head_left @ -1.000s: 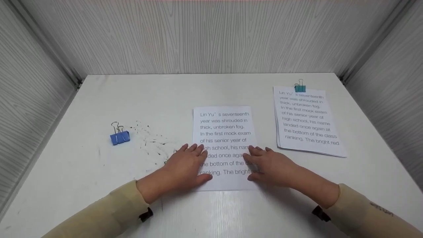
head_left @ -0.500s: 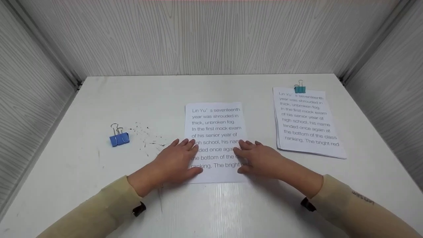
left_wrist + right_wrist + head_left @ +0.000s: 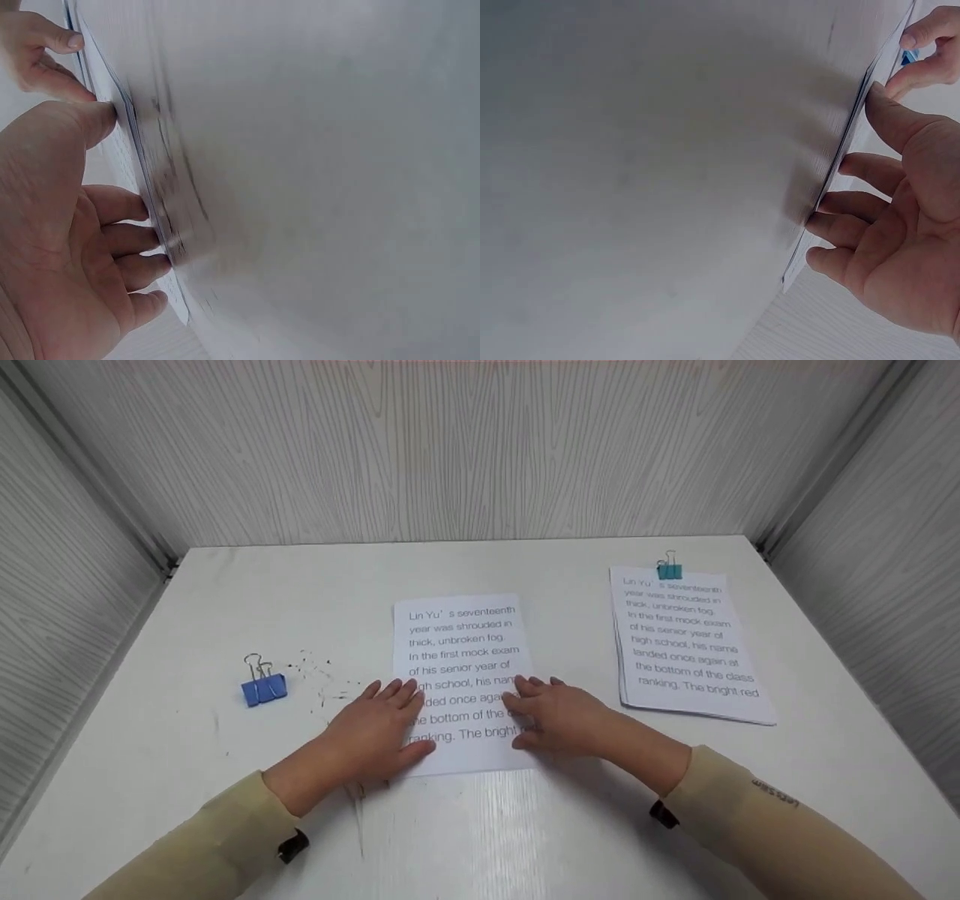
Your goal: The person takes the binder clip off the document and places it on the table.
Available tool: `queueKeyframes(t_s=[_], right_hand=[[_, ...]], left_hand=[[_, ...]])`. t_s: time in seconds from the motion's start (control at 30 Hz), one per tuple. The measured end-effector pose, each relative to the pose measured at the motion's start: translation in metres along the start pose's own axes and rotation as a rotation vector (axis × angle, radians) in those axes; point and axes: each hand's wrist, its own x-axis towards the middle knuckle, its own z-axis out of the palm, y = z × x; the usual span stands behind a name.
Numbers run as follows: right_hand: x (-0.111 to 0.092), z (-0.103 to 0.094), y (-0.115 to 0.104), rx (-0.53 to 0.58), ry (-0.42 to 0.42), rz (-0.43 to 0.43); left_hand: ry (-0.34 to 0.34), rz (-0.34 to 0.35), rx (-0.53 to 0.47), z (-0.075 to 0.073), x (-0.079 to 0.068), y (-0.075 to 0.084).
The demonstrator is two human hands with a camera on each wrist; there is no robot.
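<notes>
A stack of printed paper sheets [image 3: 466,660] lies flat on the table in the head view. My left hand [image 3: 375,727] rests along its left edge, fingertips and thumb on the paper. On the opposite edge my right hand [image 3: 566,716] touches the stack the same way, its fingers loosely extended over the text. Both wrist views show the thumb and fingertips against the stack's side, in the left wrist view the left hand [image 3: 75,232] and in the right wrist view the right hand [image 3: 900,217]. Neither hand is curled round the paper.
A blue binder clip [image 3: 264,688] stands on the white table [image 3: 480,840] to the left, beside dark scuff marks. At the right lies another paper stack [image 3: 686,652] with a teal binder clip [image 3: 670,571] on its top edge. Grey panels [image 3: 465,450] enclose the back and sides.
The middle stack has slid left, and slightly away from me at first, with both hands staying on its edges. The view has also shifted a little. The clips and right stack keep their places.
</notes>
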Motion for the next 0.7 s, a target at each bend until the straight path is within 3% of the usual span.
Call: queueKeyframes(t_s=[0.7], right_hand=[[0.036,-0.003,-0.028,-0.02,-0.021,0.013]], left_hand=[[0.01,-0.063,-0.016,-0.003,-0.017,-0.033]])
